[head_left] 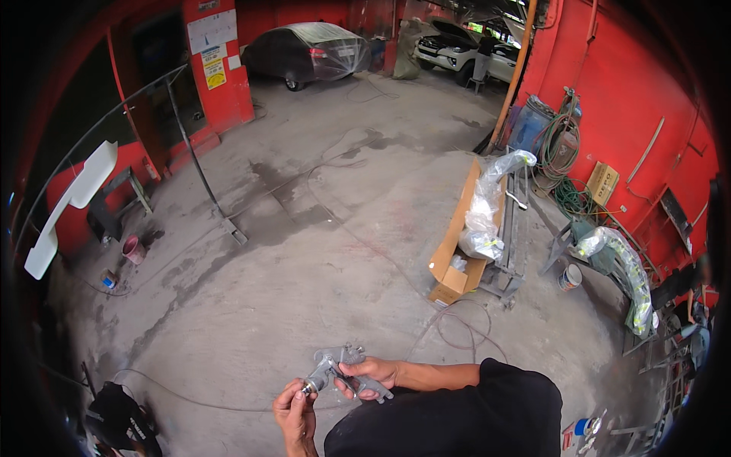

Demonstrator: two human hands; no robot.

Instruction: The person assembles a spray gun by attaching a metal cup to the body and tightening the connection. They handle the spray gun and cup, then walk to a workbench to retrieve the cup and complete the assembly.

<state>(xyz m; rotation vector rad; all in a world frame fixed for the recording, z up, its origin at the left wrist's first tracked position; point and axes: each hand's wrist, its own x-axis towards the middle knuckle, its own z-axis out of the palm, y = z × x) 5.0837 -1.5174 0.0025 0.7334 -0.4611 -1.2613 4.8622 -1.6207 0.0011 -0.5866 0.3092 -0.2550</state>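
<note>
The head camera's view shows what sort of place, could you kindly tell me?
Probably a vehicle repair and paint workshop: a spray gun in the right hand, a car draped in plastic, and a white vehicle with its hood raised.

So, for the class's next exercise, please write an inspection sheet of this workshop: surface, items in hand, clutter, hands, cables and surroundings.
Surface: gray floor with dark patches and stains.
Items in hand: one metallic spray gun, held above the floor.
Clutter: long open cardboard box with a plastic-wrapped part lying along it; reddish bucket farther left.
Hands: right hand around the gun's grip; left hand with fingers on its other end.
Cables: thin hose or cable trailing across the floor; green hose coil by the right wall.
Surroundings: red walls; dark car under plastic; another person at lower left.
</note>
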